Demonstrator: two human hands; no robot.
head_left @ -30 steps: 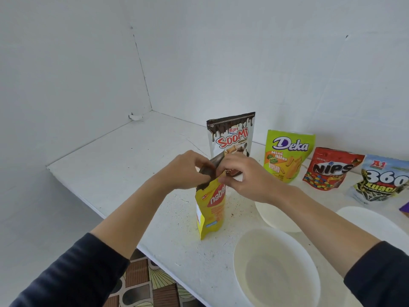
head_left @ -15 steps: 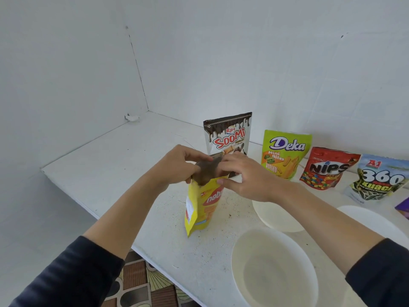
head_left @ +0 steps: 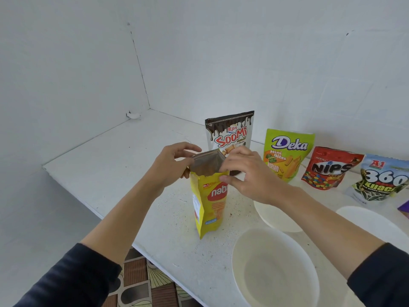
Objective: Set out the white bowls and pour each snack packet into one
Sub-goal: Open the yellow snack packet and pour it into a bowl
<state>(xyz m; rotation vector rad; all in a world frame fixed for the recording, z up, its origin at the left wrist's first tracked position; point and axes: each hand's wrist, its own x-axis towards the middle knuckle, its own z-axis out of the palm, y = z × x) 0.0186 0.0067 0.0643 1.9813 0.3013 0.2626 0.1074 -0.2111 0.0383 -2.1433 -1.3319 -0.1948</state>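
Note:
A yellow Nabati packet (head_left: pixel 210 202) stands upright on the white counter (head_left: pixel 106 156). Its top gapes open and shows the silver lining. My left hand (head_left: pixel 174 162) pinches the left edge of the mouth, my right hand (head_left: pixel 245 173) pinches the right edge. Behind it stand the Soomi packet (head_left: pixel 230 131), the green Deka packet (head_left: pixel 285 151), the red Nips packet (head_left: pixel 327 169) and the 360 Kuaci packet (head_left: pixel 380 180). Three empty white bowls sit to the right: a near bowl (head_left: pixel 274 271), a middle bowl (head_left: pixel 276 220) partly under my right forearm, and a right bowl (head_left: pixel 371 220).
White walls meet in a corner behind the counter. The counter's front edge runs diagonally from the left to the bottom middle, with a patterned floor (head_left: pixel 146 282) below it. A purple thing (head_left: pixel 404 209) peeks in at the right edge.
The packet's top, pinched together before, is now pulled apart into an open mouth. The packet stands more upright and my hands have spread.

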